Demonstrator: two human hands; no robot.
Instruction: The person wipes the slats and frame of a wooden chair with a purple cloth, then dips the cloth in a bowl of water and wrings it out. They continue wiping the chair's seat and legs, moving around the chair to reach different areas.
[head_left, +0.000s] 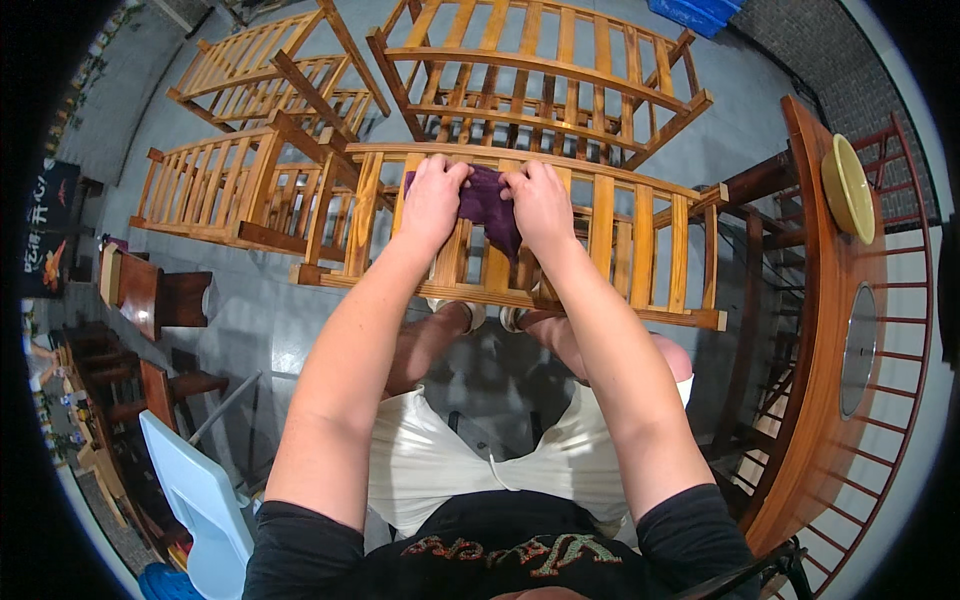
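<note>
A dark purple cloth (488,205) is stretched between my two hands over a slatted wooden rack (602,225) in front of my knees. My left hand (434,200) has its fingers curled on the cloth's left part, near the rack's far rail. On the other side my right hand (540,202) pinches the cloth's upper right edge. The middle of the cloth sags down onto the slats, and its lower tip hangs toward me. Part of it is hidden under my left hand.
More slatted wooden racks (540,55) stand beyond and to the left. At right is a long wooden table (800,400) with a yellow basin (848,190) on it. A light blue plastic chair (195,500) is at lower left, near dark wooden stools (150,290).
</note>
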